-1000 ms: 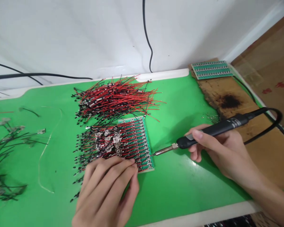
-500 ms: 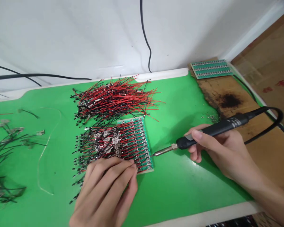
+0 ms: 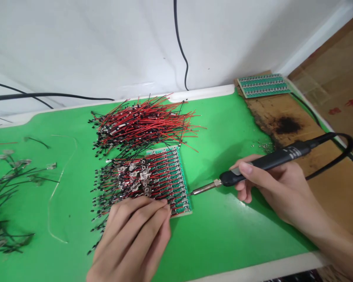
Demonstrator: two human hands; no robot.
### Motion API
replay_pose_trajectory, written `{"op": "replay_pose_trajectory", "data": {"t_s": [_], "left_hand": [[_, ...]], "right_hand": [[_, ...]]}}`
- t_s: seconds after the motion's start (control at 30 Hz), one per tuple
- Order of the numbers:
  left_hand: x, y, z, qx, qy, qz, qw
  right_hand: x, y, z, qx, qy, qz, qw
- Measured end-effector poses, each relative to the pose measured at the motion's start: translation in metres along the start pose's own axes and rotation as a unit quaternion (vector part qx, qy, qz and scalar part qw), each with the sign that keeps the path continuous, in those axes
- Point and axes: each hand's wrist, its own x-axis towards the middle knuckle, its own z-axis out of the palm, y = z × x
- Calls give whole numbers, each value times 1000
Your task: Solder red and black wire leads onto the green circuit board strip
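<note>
My right hand (image 3: 270,184) is closed around a black soldering iron (image 3: 261,164), pen-fashion. Its metal tip points left and reaches the right edge of a green circuit board (image 3: 181,176), close to the solder pads; I cannot tell if it touches them. Red and black wires lie in rows across the board, with small metal snap-like pieces (image 3: 144,176) on top. My left hand (image 3: 135,235) rests over the lower left of these rows, fingers together and fingertips pinched on a wire (image 3: 176,213) near the pads. The pinch itself is mostly hidden.
Behind the board lies a pile of red and black wires (image 3: 144,121). Loose wires with metal ends (image 3: 8,184) and a thin solder strand (image 3: 57,184) are at left. Another green board (image 3: 263,85) sits on scorched cardboard (image 3: 282,113) at right, beside solder bits (image 3: 263,146).
Almost nothing differs. The whole view has shifted very slightly; both hands keep their grip and the iron's tip stays at the board's right edge.
</note>
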Motion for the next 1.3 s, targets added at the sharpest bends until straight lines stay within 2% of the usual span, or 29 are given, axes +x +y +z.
{"op": "replay_pose_trajectory", "data": {"t_s": [0.3, 0.53, 0.83, 1.07, 1.3], "left_hand": [[-2, -1, -2, 9, -2, 8, 1000], [-11, -4, 0, 24, -30, 11, 999], [-8, -5, 2, 43, -29, 25, 998], [-14, -5, 1, 23, -37, 16, 999], [-5, -1, 3, 34, -12, 14, 999]], "right_hand": [[1, 2, 0, 4, -2, 2, 1000], [1, 3, 0, 3, 2, 1, 1000], [-1, 2, -1, 9, 0, 7, 1000], [-2, 3, -4, 17, -5, 12, 1000], [-2, 1, -3, 22, -5, 9, 1000]]}}
